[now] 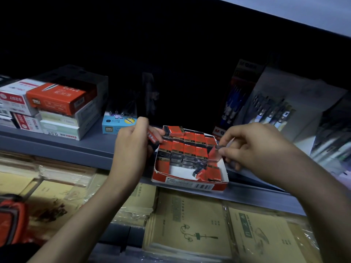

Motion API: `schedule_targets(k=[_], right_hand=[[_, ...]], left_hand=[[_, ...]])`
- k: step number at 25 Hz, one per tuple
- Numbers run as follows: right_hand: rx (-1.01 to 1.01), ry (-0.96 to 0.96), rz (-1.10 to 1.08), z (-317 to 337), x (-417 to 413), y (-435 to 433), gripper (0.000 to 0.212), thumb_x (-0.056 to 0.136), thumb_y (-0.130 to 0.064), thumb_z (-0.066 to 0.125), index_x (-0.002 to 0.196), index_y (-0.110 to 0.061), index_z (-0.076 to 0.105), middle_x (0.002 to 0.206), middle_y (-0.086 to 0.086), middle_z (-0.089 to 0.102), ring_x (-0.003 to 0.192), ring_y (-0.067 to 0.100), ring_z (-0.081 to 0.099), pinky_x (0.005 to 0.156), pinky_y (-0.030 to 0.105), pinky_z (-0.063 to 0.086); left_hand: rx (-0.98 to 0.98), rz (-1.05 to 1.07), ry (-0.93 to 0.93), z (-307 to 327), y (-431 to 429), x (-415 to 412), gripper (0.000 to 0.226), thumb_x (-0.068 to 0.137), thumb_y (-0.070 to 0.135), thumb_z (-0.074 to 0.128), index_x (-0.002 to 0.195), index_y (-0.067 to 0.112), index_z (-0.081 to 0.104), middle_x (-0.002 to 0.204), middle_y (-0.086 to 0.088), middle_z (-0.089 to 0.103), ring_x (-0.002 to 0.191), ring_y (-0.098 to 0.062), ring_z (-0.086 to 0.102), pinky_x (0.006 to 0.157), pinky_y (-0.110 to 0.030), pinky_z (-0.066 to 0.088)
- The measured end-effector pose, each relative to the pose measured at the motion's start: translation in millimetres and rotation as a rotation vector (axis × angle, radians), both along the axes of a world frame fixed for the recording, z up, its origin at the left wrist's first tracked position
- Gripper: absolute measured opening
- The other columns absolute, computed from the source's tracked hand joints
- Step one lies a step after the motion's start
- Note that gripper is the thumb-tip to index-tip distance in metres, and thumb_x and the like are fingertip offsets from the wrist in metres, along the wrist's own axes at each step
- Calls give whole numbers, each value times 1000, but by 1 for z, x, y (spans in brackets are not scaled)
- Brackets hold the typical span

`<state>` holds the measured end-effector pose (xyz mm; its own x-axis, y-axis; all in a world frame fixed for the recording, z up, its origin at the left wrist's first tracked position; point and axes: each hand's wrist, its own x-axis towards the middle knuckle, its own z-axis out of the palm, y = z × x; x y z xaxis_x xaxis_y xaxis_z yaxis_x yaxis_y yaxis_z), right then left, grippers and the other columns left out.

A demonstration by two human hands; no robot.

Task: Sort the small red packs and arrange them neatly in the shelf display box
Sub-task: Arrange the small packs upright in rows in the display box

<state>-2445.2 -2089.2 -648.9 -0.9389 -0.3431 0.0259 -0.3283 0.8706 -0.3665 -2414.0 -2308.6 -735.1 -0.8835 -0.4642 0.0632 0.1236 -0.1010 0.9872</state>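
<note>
One bare strip along display box (190, 184) front edge.

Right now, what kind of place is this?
Probably a stationery shop: pen boxes stacked on a shelf, a display box of small red packs, and wrapped notebooks below.

We could not read the small print on the front wall of the display box (190, 184). Left of the box, our left hand (131, 143) covered most of a red pack (153, 139), leaving only its end in sight. At the box's right wall, our right hand (254, 149) pinched a blurred piece (215, 149) we could not identify. Behind the box, the shelf back (171, 82) was lost in darkness. Right of it, the pen racks (271, 112) were smeared. Below and far left, a red bag (11, 219) was cut off.
</note>
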Motion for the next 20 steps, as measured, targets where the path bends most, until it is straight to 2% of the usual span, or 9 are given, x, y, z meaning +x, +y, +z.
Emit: schedule_targets(k=[2, 6, 9, 12, 14, 17, 20], right_hand=[[78, 97, 0, -2, 0, -4, 9, 88, -32, 78, 81, -28, 74, 62, -9, 71, 64, 4, 68, 74, 32, 57], [92, 148, -12, -2, 2, -8, 8, 80, -37, 84, 82, -30, 79, 72, -11, 72, 74, 8, 68, 77, 35, 57], [110, 96, -47, -3, 1, -10, 13, 72, -35, 91, 75, -30, 79, 66, -13, 70, 69, 4, 66, 71, 31, 56], [135, 33, -55, -6, 3, -14, 19, 69, -29, 94, 71, -29, 75, 62, -14, 67, 58, -4, 60, 59, 16, 45], [152, 32, -68, -7, 4, -16, 18, 71, -28, 93, 71, -28, 75, 66, -13, 67, 60, -2, 59, 56, 15, 40], [223, 60, -72, -9, 5, -21, 16, 75, -26, 90, 69, -28, 75, 80, -12, 69, 78, 7, 62, 69, 26, 53], [294, 96, -42, -14, 8, -24, 12, 82, -21, 83, 73, -26, 76, 87, -12, 70, 85, 11, 64, 78, 36, 57]], left_hand=[[-5, -2, -3, 1, 0, 1, 49, 102, 28, 40, 60, 14, 62, 91, -4, 80, 104, -50, 63, 80, -46, 47], [-10, 8, 2, 1, 1, 0, 50, 98, 33, 42, 56, 18, 63, 90, -4, 80, 102, -49, 64, 81, -45, 48], [-5, 6, 1, 0, 1, 0, 49, 97, 32, 41, 57, 16, 63, 90, -4, 80, 102, -48, 65, 80, -45, 47], [10, 5, 0, 0, 1, -1, 53, 98, 30, 41, 52, 19, 64, 91, -4, 80, 102, -49, 64, 78, -44, 45], [12, 5, -6, 2, 2, -1, 53, 96, 31, 41, 50, 20, 65, 90, -4, 80, 102, -50, 64, 78, -44, 45], [20, 0, -10, 3, 2, 0, 51, 100, 29, 41, 56, 16, 63, 91, -5, 80, 103, -51, 63, 78, -43, 44], [22, -4, -10, 2, 2, 1, 51, 99, 30, 41, 55, 16, 63, 92, -5, 80, 102, -52, 63, 77, -43, 44]])
